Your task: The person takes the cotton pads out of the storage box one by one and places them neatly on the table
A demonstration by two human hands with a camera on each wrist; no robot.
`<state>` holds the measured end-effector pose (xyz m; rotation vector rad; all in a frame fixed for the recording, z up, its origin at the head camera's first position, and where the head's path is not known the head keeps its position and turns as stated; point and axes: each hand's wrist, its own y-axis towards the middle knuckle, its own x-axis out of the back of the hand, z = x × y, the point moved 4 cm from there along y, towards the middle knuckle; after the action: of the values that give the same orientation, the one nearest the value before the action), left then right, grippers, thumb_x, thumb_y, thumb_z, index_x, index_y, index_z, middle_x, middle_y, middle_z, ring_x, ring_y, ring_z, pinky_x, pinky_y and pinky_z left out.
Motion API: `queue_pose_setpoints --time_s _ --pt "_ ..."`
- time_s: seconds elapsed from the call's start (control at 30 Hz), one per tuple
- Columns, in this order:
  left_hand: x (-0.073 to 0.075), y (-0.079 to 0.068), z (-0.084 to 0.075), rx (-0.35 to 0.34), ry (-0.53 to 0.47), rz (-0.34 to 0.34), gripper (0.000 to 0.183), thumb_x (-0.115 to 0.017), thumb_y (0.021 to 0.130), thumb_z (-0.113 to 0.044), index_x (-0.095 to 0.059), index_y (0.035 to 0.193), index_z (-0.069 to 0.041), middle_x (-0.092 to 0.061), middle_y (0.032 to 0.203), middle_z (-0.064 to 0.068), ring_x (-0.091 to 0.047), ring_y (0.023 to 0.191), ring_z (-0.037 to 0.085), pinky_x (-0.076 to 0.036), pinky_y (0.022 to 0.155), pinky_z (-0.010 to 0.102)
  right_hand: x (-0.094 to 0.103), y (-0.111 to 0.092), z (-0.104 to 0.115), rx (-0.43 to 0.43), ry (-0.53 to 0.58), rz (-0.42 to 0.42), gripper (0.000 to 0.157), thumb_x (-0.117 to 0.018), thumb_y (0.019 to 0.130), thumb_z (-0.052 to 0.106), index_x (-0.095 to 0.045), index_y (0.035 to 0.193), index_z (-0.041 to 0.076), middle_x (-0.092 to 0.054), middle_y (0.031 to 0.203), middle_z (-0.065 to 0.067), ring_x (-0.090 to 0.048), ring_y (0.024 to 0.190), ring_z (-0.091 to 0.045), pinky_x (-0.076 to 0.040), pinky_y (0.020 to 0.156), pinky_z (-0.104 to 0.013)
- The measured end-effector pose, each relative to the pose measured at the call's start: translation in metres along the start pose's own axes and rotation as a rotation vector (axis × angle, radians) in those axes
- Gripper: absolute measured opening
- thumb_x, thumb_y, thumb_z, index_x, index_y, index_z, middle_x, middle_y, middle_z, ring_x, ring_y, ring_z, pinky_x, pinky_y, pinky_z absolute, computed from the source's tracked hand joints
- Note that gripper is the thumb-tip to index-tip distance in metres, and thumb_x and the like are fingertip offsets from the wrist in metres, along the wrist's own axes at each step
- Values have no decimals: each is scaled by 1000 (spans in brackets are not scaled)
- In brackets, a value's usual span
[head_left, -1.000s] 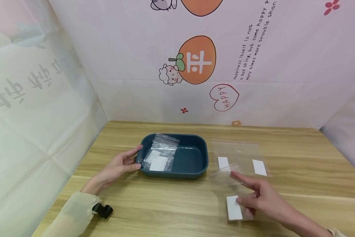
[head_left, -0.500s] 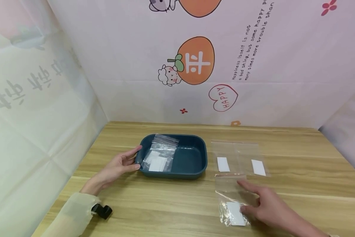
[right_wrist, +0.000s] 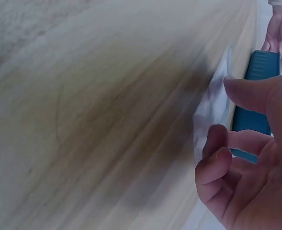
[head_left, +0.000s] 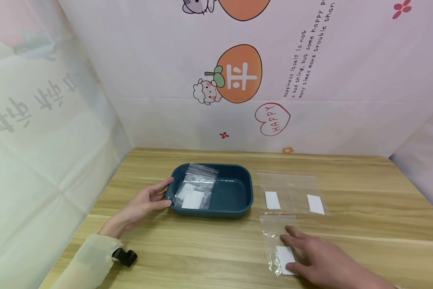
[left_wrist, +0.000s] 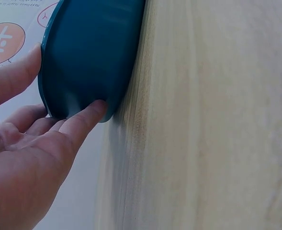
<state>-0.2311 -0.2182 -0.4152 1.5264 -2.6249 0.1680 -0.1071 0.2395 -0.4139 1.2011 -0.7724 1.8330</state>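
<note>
My left hand [head_left: 144, 206] holds the left end of a dark teal plastic box [head_left: 232, 196], thumb at the near corner and a finger at the far one. Inside, at its left, lie clear zip bags [head_left: 200, 180] with white cards. On the table at the right, a clear zip bag [head_left: 272, 233] with a white card [head_left: 285, 257] lies close to the camera. My right hand [head_left: 321, 257] is over its right side, thumb tip at the card and fingers loosely bent. The right wrist view shows the thumb [right_wrist: 251, 93] right at the bag's edge.
Two more clear zip bags, each with a white card [head_left: 272, 200] [head_left: 315, 204], lie side by side right of the box. The wooden table [head_left: 202, 249] ends at a printed cloth [head_left: 166, 80] behind. A black clip [head_left: 126, 257] sits on the left sleeve.
The right hand has lowered the near zip bag flat onto the table, just below the other two. Its index finger has since drawn back from the bag's top. Left hand and box stay put.
</note>
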Motion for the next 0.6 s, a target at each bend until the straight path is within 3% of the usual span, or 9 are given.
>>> queue_pose_setpoints --time_s 0.2,0.6 --pt "0 1 0 -6 -6 4 80 -70 102 -7 -25 167 -6 -11 174 16 -25 152 46 -43 110 31 -3 -1 -5 -60 45 50 73 -77 91 58 -66 144 9 -51 154 -24 -63 125 -40 -56 90 -60" --pt "-1 1 -1 -7 -16 4 80 -70 101 -7 -25 167 -6 -11 174 16 -25 152 46 -43 110 30 -4 -2 -3 -63 20 5 71 -79 90 56 -68 142 9 -52 153 -25 -65 122 -40 -58 88 -59"
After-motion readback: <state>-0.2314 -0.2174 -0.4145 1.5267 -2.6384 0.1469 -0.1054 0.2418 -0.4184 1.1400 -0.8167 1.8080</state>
